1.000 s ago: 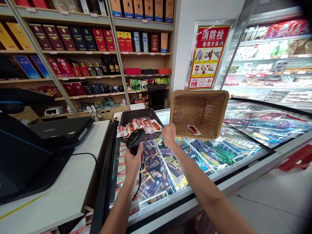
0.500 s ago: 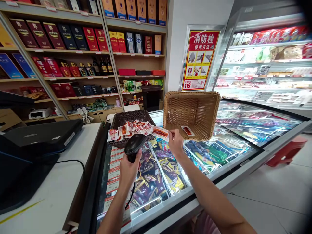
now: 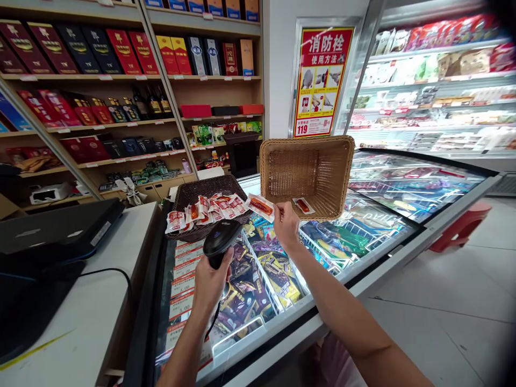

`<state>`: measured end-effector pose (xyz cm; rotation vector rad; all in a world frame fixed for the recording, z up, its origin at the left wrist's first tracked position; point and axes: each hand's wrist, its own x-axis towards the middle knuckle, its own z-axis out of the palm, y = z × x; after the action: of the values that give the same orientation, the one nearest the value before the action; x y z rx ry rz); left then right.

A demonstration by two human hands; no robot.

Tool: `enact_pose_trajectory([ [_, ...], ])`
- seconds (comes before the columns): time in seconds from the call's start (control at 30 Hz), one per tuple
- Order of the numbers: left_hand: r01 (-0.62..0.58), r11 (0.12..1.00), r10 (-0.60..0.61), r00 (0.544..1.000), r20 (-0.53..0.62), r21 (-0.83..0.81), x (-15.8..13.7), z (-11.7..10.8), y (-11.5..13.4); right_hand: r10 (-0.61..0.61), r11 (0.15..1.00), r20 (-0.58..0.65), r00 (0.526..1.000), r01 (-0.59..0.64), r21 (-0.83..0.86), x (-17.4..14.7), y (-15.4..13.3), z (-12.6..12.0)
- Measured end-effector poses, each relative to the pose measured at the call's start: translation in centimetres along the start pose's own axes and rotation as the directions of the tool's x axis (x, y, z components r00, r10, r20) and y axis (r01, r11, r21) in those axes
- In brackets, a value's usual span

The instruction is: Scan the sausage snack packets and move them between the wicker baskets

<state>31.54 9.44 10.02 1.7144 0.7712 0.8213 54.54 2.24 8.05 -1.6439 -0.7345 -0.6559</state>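
R hand point(image 3: 287, 223): thumb and fingertips pinching near end of sausage-like pkt point(image 3: 260, 206); pkt projects L of the pinch, gripped end lower. L hand point(image 3: 212, 277), L of and nearer the wearer than the R grip: fingers wrapped round handle of black scanner point(image 3: 221, 236), cord point(image 3: 213, 322) below.

Change: 1.0 s ago the R hand was at the R edge of the dark basket point(image 3: 209, 186), its pkt hard to tell from the pile point(image 3: 209, 208); now pkt shows as a separate item at the fingertips, approx. btwn the two baskets. Judged from this, one item has been singled out for handling by the R hand, w/ scanner ready in the L. Whether scanner is aimed at pkt: cannot tell.

Cf. 0.5 s ago: same pinch, pkt slanting more steeply now, R hand slightly farther over the tan basket's lower L corner in view. Scanner hold much the same. Unchanged: tan basket point(image 3: 294, 172), on its side beyond the R grip, w/ single pkt point(image 3: 303, 205) inside; freezer point(image 3: 387, 271) below both hands.
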Motion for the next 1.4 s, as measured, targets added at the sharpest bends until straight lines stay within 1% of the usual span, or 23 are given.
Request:
enact_pose_trajectory([
  [0.13,0.025,0.999,-0.025,1.0,0.008,-0.021,0.1,0.0,0.0,0.001,1.0,-0.035,0.999,-0.001,0.001,0.2,0.6,0.2],
  [0.2,0.038,0.998,-0.038,0.999,-0.004,-0.042,0.3,0.0,-0.2,0.04,0.999,-0.063,0.997,-0.04,-0.009,0.8,1.6,0.2],
  [0.27,0.051,0.996,-0.053,0.998,-0.029,-0.069,0.5,-0.2,-0.3,0.126,0.99,-0.11,0.986,-0.131,-0.04,1.6,2.9,-0.2],
  [0.37,0.07,0.991,-0.078,0.994,-0.073,-0.113,0.9,-0.6,-0.3,0.289,0.943,-0.198,0.937,-0.314,-0.109,3.0,5.3,-1.3],
  [0.43,0.057,0.987,-0.075,0.991,-0.113,-0.151,1.2,-0.9,0.0,0.357,0.91,-0.213,0.91,-0.39,-0.142,3.4,6.6,-2.1],
  [0.5,0.036,0.978,-0.07,0.985,-0.161,-0.204,1.4,-1.3,0.4,0.382,0.897,-0.202,0.902,-0.414,-0.153,3.4,7.4,-2.6],
  [0.53,0.025,0.973,-0.071,0.979,-0.19,-0.23,1.5,-1.4,0.6,0.376,0.899,-0.202,0.904,-0.408,-0.156,3.2,7.5,-2.7],
  [0.6,0.014,0.965,-0.085,0.962,-0.258,-0.263,1.7,-1.8,0.9,0.309,0.922,-0.198,0.93,-0.344,-0.177,2.6,6.8,-2.2],
  [0.67,0.009,0.962,-0.102,0.939,-0.328,-0.273,1.9,-2.2,0.9,0.192,0.954,-0.137,0.972,-0.218,-0.208,1.7,5.0,-0.9],
  [0.73,0.008,0.959,-0.115,0.925,-0.362,-0.285,2.1,-2.5,0.6,0.081,0.97,0.009,0.997,-0.077,-0.231,0.9,2.4,0.9],
  [0.77,0.004,0.956,-0.117,0.921,-0.371,-0.292,2.2,-2.6,0.5,0.042,0.971,0.102,0.994,-0.017,-0.238,0.5,0.9,2.0],
  [0.83,-0.013,0.954,-0.109,0.916,-0.387,-0.3,2.3,-2.7,0.1,-0.023,0.959,0.277,0.96,0.1,-0.264,-0.1,-2.3,4.1],
  [0.93,-0.028,0.955,-0.093,0.918,-0.386,-0.297,2.3,-2.6,-0.3,-0.051,0.927,0.485,0.873,0.221,-0.302,-0.5,-6.4,7.0],
  [1.0,-0.018,0.957,-0.092,0.928,-0.36,-0.29,2.2,-2.5,-0.3,-0.026,0.912,0.566,0.824,0.252,-0.325,-0.4,-8.0,8.3],
  [1.07,-0.003,0.958,-0.098,0.937,-0.336,-0.287,2.0,-2.3,-0.3,0.006,0.905,0.6,0.8,0.25,-0.343,-0.2,-8.5,8.8],
  [1.13,0.008,0.957,-0.105,0.942,-0.318,-0.291,1.9,-2.2,-0.1,0.038,0.919,0.584,0.811,0.201,-0.338,0.3,-8.0,8.5],
  [1.2,0.012,0.954,-0.107,0.947,-0.304,-0.299,1.7,-2.0,0.1,0.067,0.954,0.525,0.848,0.1,-0.284,0.9,-7.0,7.3],
  [1.3,0.018,0.957,-0.101,0.956,-0.277,-0.289,1.5,-1.8,0.5,0.111,0.99,0.393,0.913,-0.068,-0.123,1.3,-5.0,4.6],
  [1.4,0.031,0.969,-0.089,0.97,-0.227,-0.247,1.2,-1.6,0.6,0.148,0.983,0.297,0.943,-0.174,0.063,0.6,-2.8,2.0],
])
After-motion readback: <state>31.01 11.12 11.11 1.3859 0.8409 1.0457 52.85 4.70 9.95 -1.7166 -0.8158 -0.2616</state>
